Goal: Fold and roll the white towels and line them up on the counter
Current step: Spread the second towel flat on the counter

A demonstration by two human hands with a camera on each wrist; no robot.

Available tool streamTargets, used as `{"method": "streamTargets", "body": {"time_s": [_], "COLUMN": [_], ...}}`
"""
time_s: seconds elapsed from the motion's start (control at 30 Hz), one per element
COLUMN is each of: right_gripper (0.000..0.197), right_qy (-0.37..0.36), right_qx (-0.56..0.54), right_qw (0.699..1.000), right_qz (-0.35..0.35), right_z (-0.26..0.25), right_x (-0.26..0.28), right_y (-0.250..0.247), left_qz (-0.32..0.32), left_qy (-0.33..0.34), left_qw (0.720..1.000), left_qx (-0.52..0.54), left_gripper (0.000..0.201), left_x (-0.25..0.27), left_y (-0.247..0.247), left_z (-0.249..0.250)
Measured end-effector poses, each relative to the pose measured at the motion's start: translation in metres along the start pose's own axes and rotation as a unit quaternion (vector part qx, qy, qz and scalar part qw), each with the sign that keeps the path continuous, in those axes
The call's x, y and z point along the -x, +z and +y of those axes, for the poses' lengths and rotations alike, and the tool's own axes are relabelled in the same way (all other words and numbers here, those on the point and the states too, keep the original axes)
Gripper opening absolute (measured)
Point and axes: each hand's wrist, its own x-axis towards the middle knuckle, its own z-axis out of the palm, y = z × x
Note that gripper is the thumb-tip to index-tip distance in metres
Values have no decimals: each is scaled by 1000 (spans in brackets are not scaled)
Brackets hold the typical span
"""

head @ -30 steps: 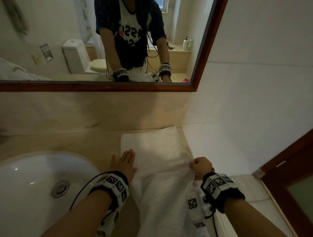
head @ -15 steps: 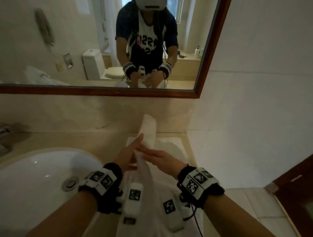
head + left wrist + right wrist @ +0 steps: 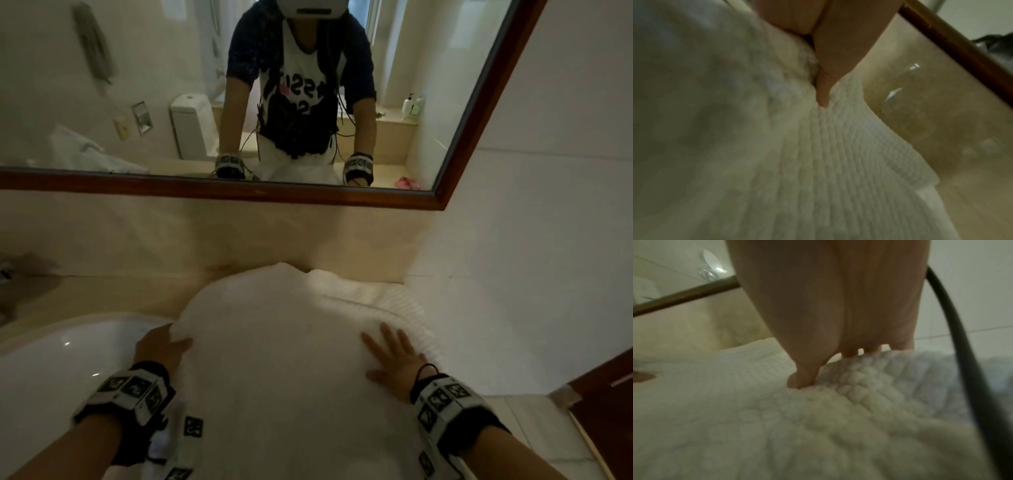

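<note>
A white waffle-weave towel (image 3: 284, 342) lies spread over the counter (image 3: 120, 294) to the right of the sink, its far end against the backsplash and its near end hanging over the front edge. My left hand (image 3: 159, 347) grips the towel's left edge beside the basin. In the left wrist view its thumb (image 3: 830, 65) lies on top of the cloth (image 3: 838, 154) and the fingers are hidden under it. My right hand (image 3: 394, 359) rests flat on the towel's right side with fingers spread; the right wrist view shows its palm (image 3: 838, 305) pressed onto the cloth (image 3: 756, 418).
A white sink basin (image 3: 51, 370) sits at the left, with part of a faucet (image 3: 10, 270) at the far left edge. A wood-framed mirror (image 3: 239, 192) hangs above the backsplash. A white tiled wall (image 3: 531, 274) bounds the counter on the right; a brown door (image 3: 603, 411) stands below it.
Half a second ago both hands held a raised fold of the towel together in the middle. Now the towel lies flat and the hands are apart, one at each side.
</note>
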Motion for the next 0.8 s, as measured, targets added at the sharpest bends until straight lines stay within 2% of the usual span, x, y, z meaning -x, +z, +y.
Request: {"method": "streamTargets", "body": {"time_s": [0.07,0.13,0.2,0.23,0.3,0.33,0.37,0.4,0.47,0.53,0.57,0.6,0.63,0.67,0.7,0.73,0.77,0.8], "right_gripper": [71,71,72,73,75,76,80,79,77,75,75,77,84,95,100,93,84,78], "right_qy": [4,15,17,11,-46,-57,-40,-30,-25,-31,-11,12,22,16,0,14,49,53], "right_qx": [-7,-6,9,4,29,56,30,39,52,92,68,99,101,74,38,-30,-91,-112], "right_qw": [1000,1000,1000,1000,995,991,993,988,991,985,991,989,986,990,993,996,994,992], "right_qz": [-10,-10,6,21,81,109,105,143,121,143,111,105,129,115,114,79,45,32], "right_z": [4,3,1,0,-4,-6,-7,-4,15,46,62,65,66,65,61,56,50,43], "right_x": [-13,-19,-7,4,40,60,80,97,123,145,158,174,193,210,221,236,244,249], "right_y": [-10,-15,-13,-8,7,20,34,52,90,122,135,139,136,133,135,141,145,149], "left_qz": [5,13,18,43,79,51,23,-13,-36,-60,-67,-65,-49,-19,-11,-25,-34,-46], "left_qy": [12,32,89,164,378,448,486,474,364,217,176,164,179,199,209,196,193,179], "left_qw": [1000,999,993,975,890,856,835,836,883,947,961,968,969,969,970,975,976,978], "left_qx": [25,31,-70,-147,-241,-255,-257,-275,-294,-228,-202,-181,-162,-148,-121,-101,-91,-100], "left_gripper": [50,66,93,99,86,78,77,81,91,114,126,132,128,111,85,64,55,53], "left_x": [-14,-18,-6,7,40,62,83,102,132,152,159,172,189,209,231,248,254,260], "left_y": [9,15,15,13,11,14,17,20,21,20,21,21,19,15,8,4,5,4], "left_z": [0,2,0,-4,-22,-37,-55,-76,-122,-156,-171,-177,-177,-170,-157,-147,-145,-143]}}
